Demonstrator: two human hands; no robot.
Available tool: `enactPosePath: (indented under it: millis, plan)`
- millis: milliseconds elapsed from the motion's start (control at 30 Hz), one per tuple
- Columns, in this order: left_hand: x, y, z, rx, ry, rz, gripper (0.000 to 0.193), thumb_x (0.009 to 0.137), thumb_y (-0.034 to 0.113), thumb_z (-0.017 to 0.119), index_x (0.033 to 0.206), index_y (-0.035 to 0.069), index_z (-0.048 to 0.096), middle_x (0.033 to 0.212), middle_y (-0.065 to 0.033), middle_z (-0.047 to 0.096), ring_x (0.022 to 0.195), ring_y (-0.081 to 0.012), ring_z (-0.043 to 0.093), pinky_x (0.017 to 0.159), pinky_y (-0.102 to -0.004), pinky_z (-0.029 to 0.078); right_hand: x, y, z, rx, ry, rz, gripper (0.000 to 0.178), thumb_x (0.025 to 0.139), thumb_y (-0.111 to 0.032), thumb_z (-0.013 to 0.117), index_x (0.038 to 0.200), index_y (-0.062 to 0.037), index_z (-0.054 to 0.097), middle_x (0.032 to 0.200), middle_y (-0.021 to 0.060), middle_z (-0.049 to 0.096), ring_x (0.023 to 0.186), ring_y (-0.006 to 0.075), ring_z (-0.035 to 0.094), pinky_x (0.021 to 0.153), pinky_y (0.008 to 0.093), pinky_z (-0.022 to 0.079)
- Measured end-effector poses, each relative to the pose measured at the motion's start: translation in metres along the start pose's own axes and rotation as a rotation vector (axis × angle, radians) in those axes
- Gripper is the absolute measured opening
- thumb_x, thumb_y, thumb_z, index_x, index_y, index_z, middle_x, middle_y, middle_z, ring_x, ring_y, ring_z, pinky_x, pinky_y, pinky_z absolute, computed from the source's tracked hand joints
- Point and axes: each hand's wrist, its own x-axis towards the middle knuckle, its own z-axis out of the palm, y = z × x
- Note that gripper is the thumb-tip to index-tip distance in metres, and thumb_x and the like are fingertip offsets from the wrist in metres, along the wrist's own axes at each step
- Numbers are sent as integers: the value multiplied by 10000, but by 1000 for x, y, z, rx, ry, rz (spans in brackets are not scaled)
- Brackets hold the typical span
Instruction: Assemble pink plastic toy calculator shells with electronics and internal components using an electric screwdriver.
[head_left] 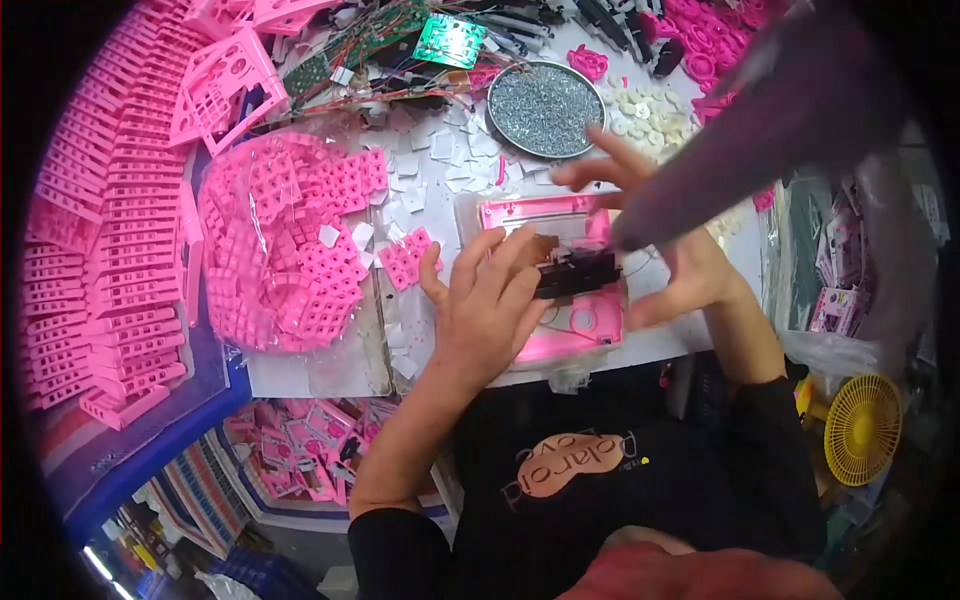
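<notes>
A pink plastic casing (540,343) lies on the worktable in front of me, with a black mechanical part (580,273) and a small brown piece inside it. My left hand (475,310) bends over the casing's left side, its fingers steadying the black part. To the right, my right hand (695,275) is raised over the casing with fingers and thumb spread apart. A large dark, blurred elongated object (740,140) slants down from the upper right. It covers part of my right hand, and its narrow end sits above the black part; its kind is unclear.
A round tray of small screws (545,110) stands beyond the casing, near white discs (650,115). Left are a plastic bag of pink keypads (285,240) and stacked pink casings (130,200). Wired circuit boards (450,40) lie at the back. A yellow fan (862,430) stands lower right.
</notes>
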Motion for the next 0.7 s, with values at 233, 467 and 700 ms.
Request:
enactPosePath:
  millis: [233,467,700]
  plan:
    - [0,-14,9,-272,-25,-129,580,787,200,785,1302,70,555,1132,-36,677,1203,-279,511,1154,-516,138,-20,19,-15,-875,-177,-266,511,760,-191,800,1243,-105,661,1006,112,646,844,298,626,696,387,530]
    - [-11,-5,19,-207,138,-182,694,830,207,729,1413,-6,418,1140,-87,623,1155,-287,496,1046,-473,258,22,12,-15,-656,-159,451,330,938,-329,611,970,-11,692,692,177,676,705,337,682,666,448,521]
    - [3,4,9,56,-47,-167,600,808,297,736,1343,65,594,1132,-88,600,1129,-304,494,1005,-504,264,16,0,-17,-1052,-14,50,420,855,-394,725,1057,-32,660,955,151,690,923,377,648,804,449,525]
